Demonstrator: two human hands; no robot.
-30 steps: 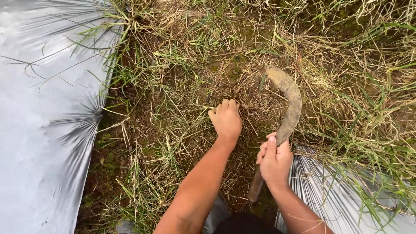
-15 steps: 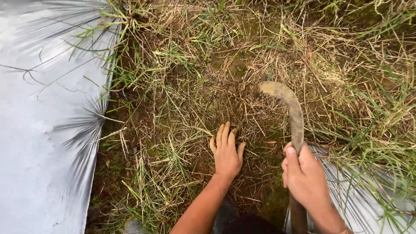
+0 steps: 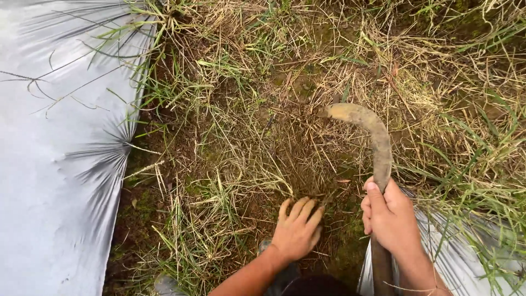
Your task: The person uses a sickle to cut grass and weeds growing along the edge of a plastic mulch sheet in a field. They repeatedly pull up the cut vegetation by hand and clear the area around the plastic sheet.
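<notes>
My right hand (image 3: 389, 219) grips the handle of a curved, mud-caked sickle (image 3: 372, 140), whose blade arches up and left over the ground, its tip resting in the dry grass. My left hand (image 3: 298, 227) lies low in the middle, fingers curled into a clump of dry grass and roots (image 3: 315, 200) on the bare soil. Whether the fingers are closed around the stalks is hard to tell. The two hands are about a hand's width apart.
A strip of soil with cut dry grass (image 3: 257, 126) and green blades runs between two sheets of silver plastic mulch, one on the left (image 3: 55, 164) and one at the lower right (image 3: 455, 246). Taller green grass (image 3: 476, 170) stands on the right.
My left hand has pulled back toward me from the middle of the patch and curled its fingers. The sickle has swung in closer, its blade now further left and lower.
</notes>
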